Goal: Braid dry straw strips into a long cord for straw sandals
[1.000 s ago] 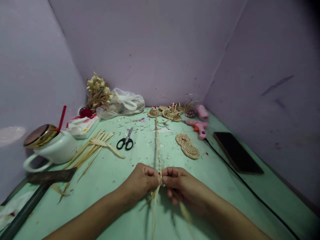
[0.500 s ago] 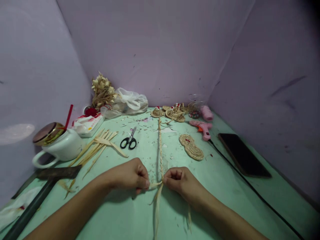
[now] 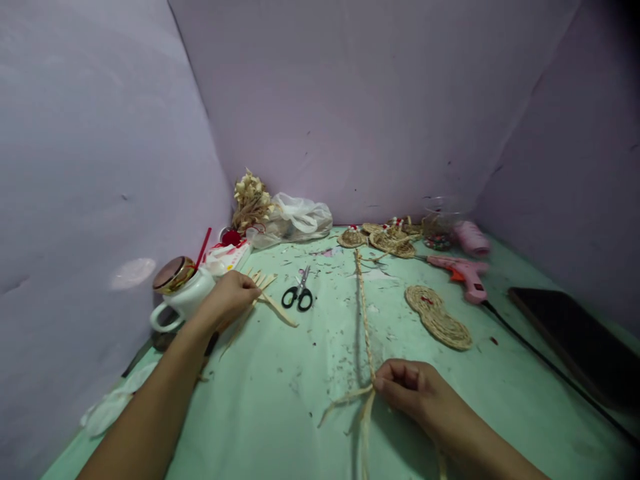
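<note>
Your right hand pinches the near end of the straw braid, which lies straight along the mint-green tabletop, flecked with straw scraps. Your left hand curls over the loose straw strips beside the white mug; whether it grips them is unclear. Lilac walls enclose three sides.

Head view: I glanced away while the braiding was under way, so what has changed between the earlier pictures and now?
The left hand let go of the braid and moved away to the left, onto the straw strips beside the mug. The right hand keeps its grip on the braid's near end. The scissors and glue gun lie as before.
</note>
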`<state>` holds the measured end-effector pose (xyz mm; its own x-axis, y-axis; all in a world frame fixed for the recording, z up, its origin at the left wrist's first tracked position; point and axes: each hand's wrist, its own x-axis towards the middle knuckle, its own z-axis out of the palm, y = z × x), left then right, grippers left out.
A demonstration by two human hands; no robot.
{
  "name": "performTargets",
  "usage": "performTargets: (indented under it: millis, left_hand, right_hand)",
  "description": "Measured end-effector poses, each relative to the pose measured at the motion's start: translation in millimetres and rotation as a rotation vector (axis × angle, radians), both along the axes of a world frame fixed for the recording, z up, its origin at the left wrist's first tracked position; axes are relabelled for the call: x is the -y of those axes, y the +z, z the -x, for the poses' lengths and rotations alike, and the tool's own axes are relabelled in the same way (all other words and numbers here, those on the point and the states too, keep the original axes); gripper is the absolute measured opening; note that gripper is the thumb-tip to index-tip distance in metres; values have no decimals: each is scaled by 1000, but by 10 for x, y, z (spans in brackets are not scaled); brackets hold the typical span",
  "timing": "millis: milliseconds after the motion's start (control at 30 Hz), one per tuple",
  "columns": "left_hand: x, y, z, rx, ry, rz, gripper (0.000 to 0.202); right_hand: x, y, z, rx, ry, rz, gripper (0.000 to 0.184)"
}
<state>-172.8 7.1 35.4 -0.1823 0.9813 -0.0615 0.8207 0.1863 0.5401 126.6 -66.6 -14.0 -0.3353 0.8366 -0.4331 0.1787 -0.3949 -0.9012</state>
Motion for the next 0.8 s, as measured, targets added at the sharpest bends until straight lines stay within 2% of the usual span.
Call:
performTargets:
  millis: [33,100,167,267,333,400,500,600,700,767,800]
  left_hand:
    - [2,-17,-31,-50,13,58,27]
    - [15,-44,-117,-162,-16,68,26]
    - [40,-59,-202,-274,-169,-16,22]
    - [85,-71,-284,-424,-414,-102,27]
    - [104,-80,-315,-493,-491,-100,22]
    - [116,-78,-352,-495,-512,-73,18]
    - [162,-23,-456,-286,-481,-119,17]
    - [276,92,-618,106,-481,-303,17]
    - [408,181,-775,378,-649,-430,12]
    - [463,189,-842,439,-751,-422,10]
    - [476,179,-860,460,-754,-435,10]
  right_hand:
    - [-1,6,0,-1,-1,-2,25]
    - [-1,18,1,-9,-4,2,25]
    - [0,29,4,-18,-9,7,26]
    - [4,41,11,-18,-25,14,27]
    - [5,44,12,-18,-32,15,27]
    - [5,41,11,-22,-31,14,26]
    - [2,25,9,-26,-27,5,21]
    - [-2,1,5,-22,-26,-8,17]
    - [-4,-7,-2,-41,-18,-24,15]
    - [-5,2,-6,-49,-16,-28,14]
    - [-5,9,-7,-50,-16,-28,13]
